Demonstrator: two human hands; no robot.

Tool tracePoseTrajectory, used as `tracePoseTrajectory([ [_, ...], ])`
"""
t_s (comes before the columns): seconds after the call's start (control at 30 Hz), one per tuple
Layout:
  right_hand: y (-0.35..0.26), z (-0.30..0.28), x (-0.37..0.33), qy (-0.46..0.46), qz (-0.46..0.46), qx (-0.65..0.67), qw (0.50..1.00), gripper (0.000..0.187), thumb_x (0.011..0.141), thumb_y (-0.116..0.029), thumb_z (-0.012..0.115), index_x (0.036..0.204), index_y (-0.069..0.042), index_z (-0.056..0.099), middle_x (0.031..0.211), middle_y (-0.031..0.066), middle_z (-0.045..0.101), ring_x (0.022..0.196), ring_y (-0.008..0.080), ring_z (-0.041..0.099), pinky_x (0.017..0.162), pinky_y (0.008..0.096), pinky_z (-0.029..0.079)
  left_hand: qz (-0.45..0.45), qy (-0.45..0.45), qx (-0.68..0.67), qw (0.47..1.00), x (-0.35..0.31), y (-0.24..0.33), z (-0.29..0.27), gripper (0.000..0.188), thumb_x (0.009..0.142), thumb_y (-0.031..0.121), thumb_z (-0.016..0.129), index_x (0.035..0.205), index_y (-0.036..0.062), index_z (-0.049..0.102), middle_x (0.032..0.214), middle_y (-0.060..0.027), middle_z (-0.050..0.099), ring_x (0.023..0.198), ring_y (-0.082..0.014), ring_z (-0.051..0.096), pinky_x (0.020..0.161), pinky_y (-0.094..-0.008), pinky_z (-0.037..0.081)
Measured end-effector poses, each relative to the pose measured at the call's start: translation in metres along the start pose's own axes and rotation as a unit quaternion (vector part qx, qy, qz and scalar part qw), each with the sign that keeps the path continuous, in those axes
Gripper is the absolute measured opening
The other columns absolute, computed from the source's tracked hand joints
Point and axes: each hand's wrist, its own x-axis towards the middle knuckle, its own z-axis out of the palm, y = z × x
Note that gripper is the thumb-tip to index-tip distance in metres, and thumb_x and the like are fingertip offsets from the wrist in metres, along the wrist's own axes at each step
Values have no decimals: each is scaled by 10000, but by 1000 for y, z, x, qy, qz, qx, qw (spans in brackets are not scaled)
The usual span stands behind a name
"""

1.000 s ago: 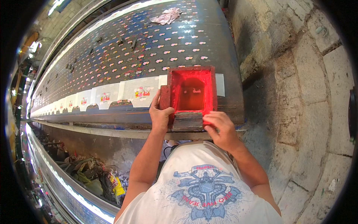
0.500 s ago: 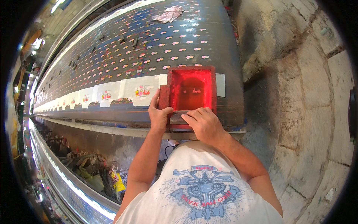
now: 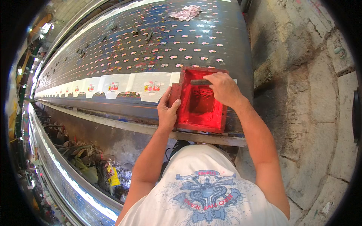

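Inside the red frame (image 3: 201, 127), the right hand (image 3: 227, 89) holds a dark scraper (image 3: 200, 82); the left hand (image 3: 167, 113) grips the frame's side. Looks like paint-spreading, needing a smooth pull next.

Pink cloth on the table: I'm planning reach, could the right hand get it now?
Probably not: the right hand holds a dark bar in the red frame; the pink cloth lies well beyond.
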Motion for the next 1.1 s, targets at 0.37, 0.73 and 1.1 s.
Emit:
tracePoseTrajectory([
  [0.37, -54, 20, -37, 17, -11, -93, 995, 499, 882, 51, 699, 1343, -99, 819, 1233, 97, 785, 1122, 333, 714, 1025, 490, 544, 0, 1, 5, 1000, 1, -5, -4, 722, 1028, -20, 793, 1691, -80, 512, 1639, -208, 634, 1462, -252, 649, 1250, -389, 509],
  [0.73, -123, 26, -88, -26, 24, -63, 997, 514, 885, 79, 689, 1353, -82, 827, 1268, 93, 790, 1114, 341, 712, 1010, 472, 554, 31, -1, 44, 999, -1, -2, -3, 704, 1032, 23, 796, 1672, -95, 526, 1608, -247, 657, 1464, -280, 654, 1247, -399, 512],
  [1.1, -151, 19, -113, -60, 54, -18, 997, 622, 855, -229, 950, 1429, -95, 752, 1451, 115, 711, 1401, 358, 636, 1149, 530, 510, 130, 6, 189, 973, -1, -5, 2, 904, 902, 89, 905, 1691, -74, 494, 1623, -282, 647, 1482, -351, 665, 1250, -433, 518],
])
